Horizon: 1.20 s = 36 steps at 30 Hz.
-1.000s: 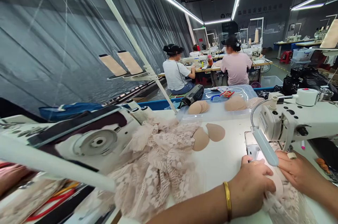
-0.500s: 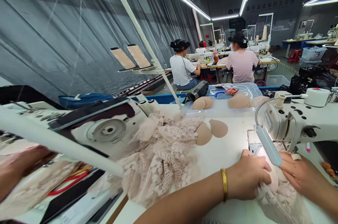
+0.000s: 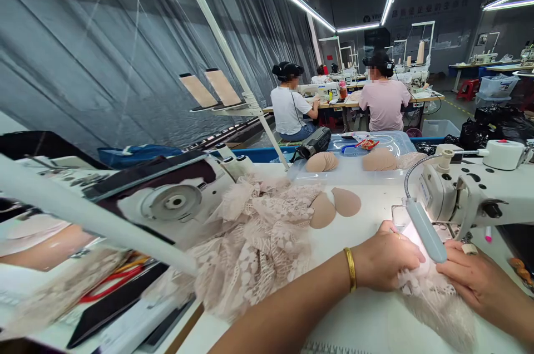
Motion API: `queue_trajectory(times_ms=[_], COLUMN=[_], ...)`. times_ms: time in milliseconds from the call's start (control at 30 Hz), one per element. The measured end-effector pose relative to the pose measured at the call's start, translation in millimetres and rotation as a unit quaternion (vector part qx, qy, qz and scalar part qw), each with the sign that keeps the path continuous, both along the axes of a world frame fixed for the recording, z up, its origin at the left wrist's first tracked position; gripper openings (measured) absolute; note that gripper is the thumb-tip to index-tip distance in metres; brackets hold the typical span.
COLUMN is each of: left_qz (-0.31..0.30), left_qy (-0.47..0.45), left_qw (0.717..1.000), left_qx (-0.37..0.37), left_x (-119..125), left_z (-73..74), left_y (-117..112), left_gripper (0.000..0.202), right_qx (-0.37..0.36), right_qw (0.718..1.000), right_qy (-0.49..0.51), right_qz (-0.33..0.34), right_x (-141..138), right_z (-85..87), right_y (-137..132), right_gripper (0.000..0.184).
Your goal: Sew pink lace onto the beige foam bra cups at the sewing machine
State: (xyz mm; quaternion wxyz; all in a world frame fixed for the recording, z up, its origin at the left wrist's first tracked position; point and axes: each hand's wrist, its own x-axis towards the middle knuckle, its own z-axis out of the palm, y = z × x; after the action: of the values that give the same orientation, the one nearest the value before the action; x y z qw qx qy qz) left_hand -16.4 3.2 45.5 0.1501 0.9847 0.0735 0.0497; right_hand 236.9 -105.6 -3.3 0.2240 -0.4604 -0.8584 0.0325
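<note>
At the white sewing machine (image 3: 453,190), my left hand (image 3: 386,256), with a gold bangle on its wrist, has its fingers bent closed on a piece of beige lace fabric (image 3: 438,304). My right hand (image 3: 479,276) presses the other side of that lace near the needle area, fingers close together and thumb side on the cloth. A smooth pale cup piece (image 3: 411,234) lies under the left fingers, brightly lit. The grey lamp head (image 3: 428,231) hides the needle and part of the cloth. Loose lace hangs toward me over the table.
A heap of beige lace (image 3: 262,231) lies left of my forearm, beside two beige cup pads (image 3: 347,202). Behind stands a clear plastic lid (image 3: 300,176) with stacked pads. A thread stand (image 3: 225,109) rises left. A co-worker's arm (image 3: 50,248) and red-handled scissors (image 3: 112,283) are far left.
My left hand has shifted slightly up and left, and the pale piece under it is more covered. The lace has swung left. The co-worker's arm at far left has moved.
</note>
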Motion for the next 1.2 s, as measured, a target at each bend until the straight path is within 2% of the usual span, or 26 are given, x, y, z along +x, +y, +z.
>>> queue_trajectory(times_ms=[200, 333, 500, 700, 833, 967, 1100, 1200], left_qz=[0.014, 0.028, 0.048, 0.054, 0.045, 0.032, 0.101, 0.152], left_qy=[-0.011, -0.020, -0.054, -0.026, 0.023, 0.038, 0.064, 0.096], left_qw=[1.000, 0.999, 0.997, 0.998, 0.998, 0.998, 0.986, 0.971], left_qx=[0.019, 0.000, -0.005, 0.009, 0.026, 0.042, 0.119, 0.158], left_x=[0, 0, 2, 2, 1, -4, -3, 4], left_z=[-1.7, -4.5, -9.1, -4.9, 0.8, 4.8, 7.2, 7.0], left_y=[-1, 6, 13, 10, 8, 7, -3, -17], left_gripper=[0.017, 0.028, 0.032, 0.041, 0.044, 0.038, 0.021, 0.029], right_qx=[0.004, 0.031, 0.069, 0.055, 0.106, 0.158, 0.121, 0.074], right_qw=[1.000, 0.997, 0.990, 0.992, 0.988, 0.983, 0.992, 0.996], right_qy=[-0.002, 0.000, 0.023, 0.041, 0.027, 0.022, -0.010, -0.038], right_qz=[-0.028, -0.068, -0.120, -0.106, -0.113, -0.089, -0.024, -0.009], right_x=[4, 14, 26, 25, 21, 18, 6, -7], right_z=[-1.5, -13.2, -25.3, -20.4, -12.7, -7.7, -4.5, -6.3], right_y=[-1, 1, 8, 11, 7, 3, -1, -1], right_gripper=[0.032, 0.029, 0.028, 0.027, 0.020, 0.024, 0.029, 0.028])
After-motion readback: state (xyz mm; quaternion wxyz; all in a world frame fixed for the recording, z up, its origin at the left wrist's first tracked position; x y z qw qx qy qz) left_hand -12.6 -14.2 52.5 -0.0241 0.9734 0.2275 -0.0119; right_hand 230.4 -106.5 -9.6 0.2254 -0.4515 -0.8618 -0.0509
